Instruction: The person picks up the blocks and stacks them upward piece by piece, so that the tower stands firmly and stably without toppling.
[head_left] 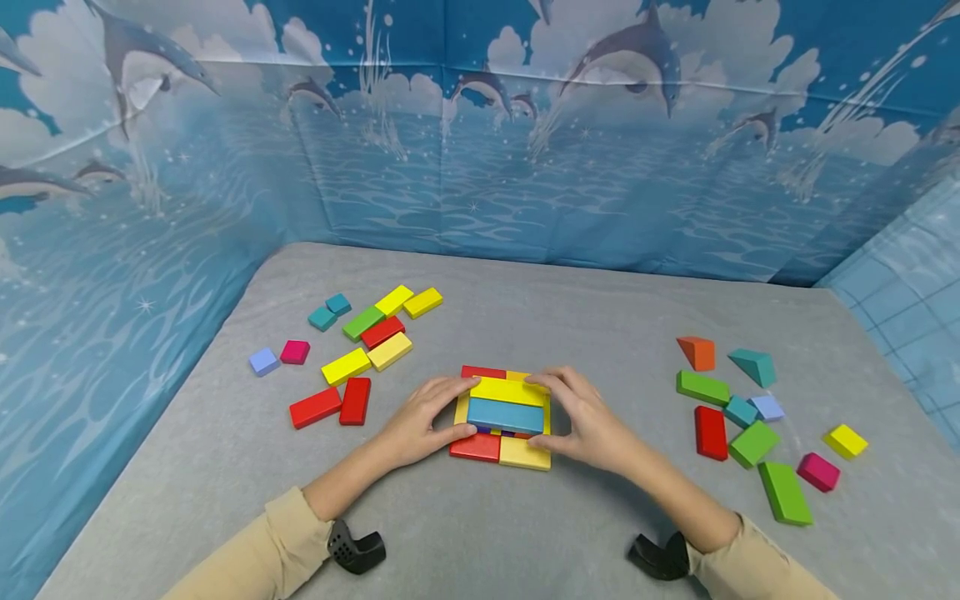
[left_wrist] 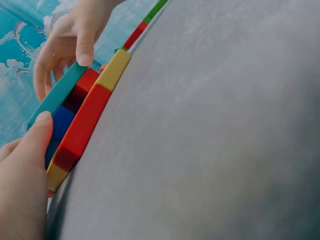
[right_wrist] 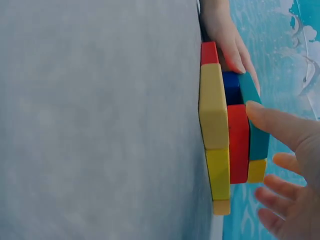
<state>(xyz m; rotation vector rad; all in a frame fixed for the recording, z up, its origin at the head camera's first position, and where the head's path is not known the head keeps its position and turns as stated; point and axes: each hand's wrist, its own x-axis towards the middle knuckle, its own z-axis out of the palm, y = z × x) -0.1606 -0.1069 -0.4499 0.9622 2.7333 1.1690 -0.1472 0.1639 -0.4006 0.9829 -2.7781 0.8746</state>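
Observation:
A low layered structure of wooden blocks stands before me, with a red block (head_left: 474, 448) and a pale yellow block (head_left: 525, 454) along its near edge. On top, a long blue block (head_left: 506, 415) and a long yellow block (head_left: 508, 390) lie side by side. My left hand (head_left: 427, 418) pinches their left ends, thumb in front and index finger behind. At the right ends, my right hand (head_left: 592, 425) holds the same pair, its thumb on the blue block. Beneath them, a dark blue block (left_wrist: 62, 122) and an upper-layer red block (right_wrist: 239, 145) show in the wrist views.
To the left lie loose blocks, among them a red one (head_left: 315, 407) and a yellow one (head_left: 347, 367). More are scattered right, including a green block (head_left: 785, 493) and an orange wedge (head_left: 697, 353). A dolphin-print curtain (head_left: 487, 192) hangs behind the grey tabletop (head_left: 495, 533).

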